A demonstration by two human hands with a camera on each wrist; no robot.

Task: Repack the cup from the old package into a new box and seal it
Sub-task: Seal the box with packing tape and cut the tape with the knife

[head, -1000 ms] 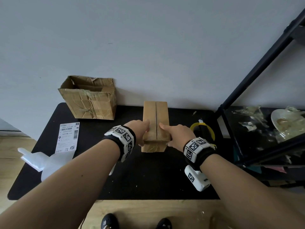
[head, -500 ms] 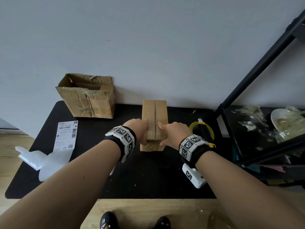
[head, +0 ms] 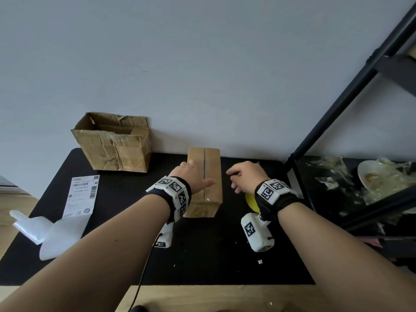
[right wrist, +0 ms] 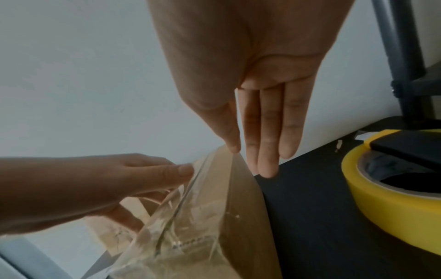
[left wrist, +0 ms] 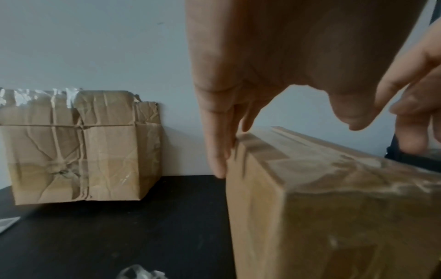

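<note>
Left hand (head: pixel 191 176) rests flat on the new box (head: pixel 210 174), fingers straight; right hand (head: pixel 245 176) hangs relaxed beside it, probably not touching. Rigid cardboard, slick tape: take hold by long sides.

head view downward, wrist views close, sharing box (head: pixel 203 176)

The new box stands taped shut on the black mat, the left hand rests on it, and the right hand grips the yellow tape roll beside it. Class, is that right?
One detail is wrong. The right hand grips nothing: in the right wrist view its fingers are straight, hanging above the mat beside the new box, apart from the yellow tape roll. The left hand does rest on the box.
</note>
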